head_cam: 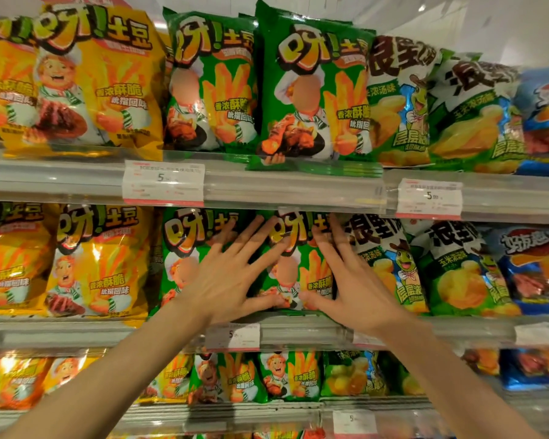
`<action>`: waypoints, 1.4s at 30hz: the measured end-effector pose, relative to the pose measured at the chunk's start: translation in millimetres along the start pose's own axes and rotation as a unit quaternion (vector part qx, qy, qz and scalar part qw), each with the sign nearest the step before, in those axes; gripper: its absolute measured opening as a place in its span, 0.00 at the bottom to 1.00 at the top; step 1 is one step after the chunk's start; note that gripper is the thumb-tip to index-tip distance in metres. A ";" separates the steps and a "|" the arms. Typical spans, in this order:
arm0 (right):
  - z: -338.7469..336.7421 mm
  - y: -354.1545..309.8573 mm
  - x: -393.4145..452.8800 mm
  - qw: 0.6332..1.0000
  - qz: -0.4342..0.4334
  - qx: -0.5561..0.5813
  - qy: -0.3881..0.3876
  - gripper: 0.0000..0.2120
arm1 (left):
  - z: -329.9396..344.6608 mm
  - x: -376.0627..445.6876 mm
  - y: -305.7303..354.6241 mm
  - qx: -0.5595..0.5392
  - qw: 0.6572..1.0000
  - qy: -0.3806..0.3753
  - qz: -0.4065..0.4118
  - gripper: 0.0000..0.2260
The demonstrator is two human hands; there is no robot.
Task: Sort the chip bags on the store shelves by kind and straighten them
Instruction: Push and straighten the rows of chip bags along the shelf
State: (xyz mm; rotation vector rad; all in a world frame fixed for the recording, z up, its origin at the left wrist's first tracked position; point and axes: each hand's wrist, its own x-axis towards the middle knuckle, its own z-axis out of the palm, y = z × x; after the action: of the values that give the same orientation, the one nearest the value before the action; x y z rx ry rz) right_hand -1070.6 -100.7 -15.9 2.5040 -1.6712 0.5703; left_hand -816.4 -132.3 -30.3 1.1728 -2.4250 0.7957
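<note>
Both hands are spread flat with fingers straight on the middle shelf (298, 331): the left hand (232, 280) is pressed across the seam between two green chip bags, the right hand (349, 280) is laid on the right edge of the right green bag (290, 267), thumbs nearly meeting at its bottom. Nothing is gripped; the bag is framed and pushed, not held. The left green bag (181, 248) is seen just beside it, partly covered by the left fingers. Yellow bags (99, 261) are racked to the left, green-and-white corn bags (390, 264) to the right and touching, blue bags (533, 270) further right. The step is judged as squaring the green facing back into line; grouping by kind looks largely done on this row. Risks: a flat push too hard could crush chips or tip the bag backward out of the facing; the right hand's sideways pressure could skew the adjoining corn bag. On the top shelf a green bag (314, 90) is seen overhanging the rail (267, 185), and could be knocked off if the shelf is jolted.
</note>
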 end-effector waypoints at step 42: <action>87.8 -40.5 -136.3 0.949 0.209 0.235 0.030 0.37 | 1.9 -133.9 126.9 -0.433 0.835 0.049 -0.336 0.27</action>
State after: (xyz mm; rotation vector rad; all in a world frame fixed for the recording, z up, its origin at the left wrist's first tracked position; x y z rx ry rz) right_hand -1056.9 11.6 -138.9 2.3630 -2.2857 1.1978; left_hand -836.1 12.1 -143.5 1.3443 -1.6919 -0.4228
